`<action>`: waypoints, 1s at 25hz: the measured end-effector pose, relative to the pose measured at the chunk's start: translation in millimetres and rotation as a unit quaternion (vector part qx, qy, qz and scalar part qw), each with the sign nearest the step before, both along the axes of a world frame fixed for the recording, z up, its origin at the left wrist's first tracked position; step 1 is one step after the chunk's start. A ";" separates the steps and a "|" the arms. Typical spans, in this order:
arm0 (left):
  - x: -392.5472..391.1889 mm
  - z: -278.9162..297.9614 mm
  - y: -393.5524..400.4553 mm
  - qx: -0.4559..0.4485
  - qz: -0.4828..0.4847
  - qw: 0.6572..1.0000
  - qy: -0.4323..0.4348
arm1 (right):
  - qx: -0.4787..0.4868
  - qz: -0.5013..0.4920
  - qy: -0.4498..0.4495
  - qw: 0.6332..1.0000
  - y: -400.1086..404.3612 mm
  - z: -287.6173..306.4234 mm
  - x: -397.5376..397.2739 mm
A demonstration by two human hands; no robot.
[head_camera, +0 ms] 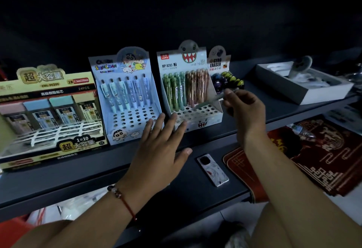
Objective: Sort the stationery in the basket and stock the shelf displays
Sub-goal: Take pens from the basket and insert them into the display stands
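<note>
Far left of both hands stands the pencil-lead display (49, 110), then the cartoon pen box (127, 99). The left hand (158, 149), fingers spread and holding nothing, reaches to the front of the monster pencil display (188, 91). Just right, the right hand (246, 106) pinches a green pencil (213, 99), tip slanting over the display's empty holes.

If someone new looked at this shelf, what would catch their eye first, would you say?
Probably the right hand pinching a pale green pen over the monster-mouth pen display at the shelf's middle. The left hand reaches open toward that display's front, with the Shin-chan pen display just to its left.
</note>
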State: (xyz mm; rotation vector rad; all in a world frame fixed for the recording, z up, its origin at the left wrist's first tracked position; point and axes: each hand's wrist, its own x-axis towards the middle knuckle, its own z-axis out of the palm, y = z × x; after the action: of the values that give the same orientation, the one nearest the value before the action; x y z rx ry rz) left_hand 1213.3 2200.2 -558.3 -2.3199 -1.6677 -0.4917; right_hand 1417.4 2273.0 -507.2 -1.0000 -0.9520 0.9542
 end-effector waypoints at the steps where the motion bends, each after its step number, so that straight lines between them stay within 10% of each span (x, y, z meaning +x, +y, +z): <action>1: 0.8 -0.9 1.9 -0.004 0.001 1.000 0.003 | 0.020 -0.008 -0.033 0.999 2.8 -0.5 -1.2; 12: 2.2 -11.6 27.6 -0.052 0.032 0.998 0.024 | 0.106 -0.042 -0.323 0.939 59.0 -18.3 -36.3; 25: 1.8 -21.0 35.2 -0.043 0.020 0.999 0.012 | 0.082 -0.097 -0.386 0.914 81.7 -16.4 -68.5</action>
State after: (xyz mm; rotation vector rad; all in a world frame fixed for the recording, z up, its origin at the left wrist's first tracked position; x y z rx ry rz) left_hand 1215.1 2235.4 -579.3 -2.3373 -1.7524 -0.3888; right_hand 1348.9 2354.7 -523.6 -1.3277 -1.5190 0.2769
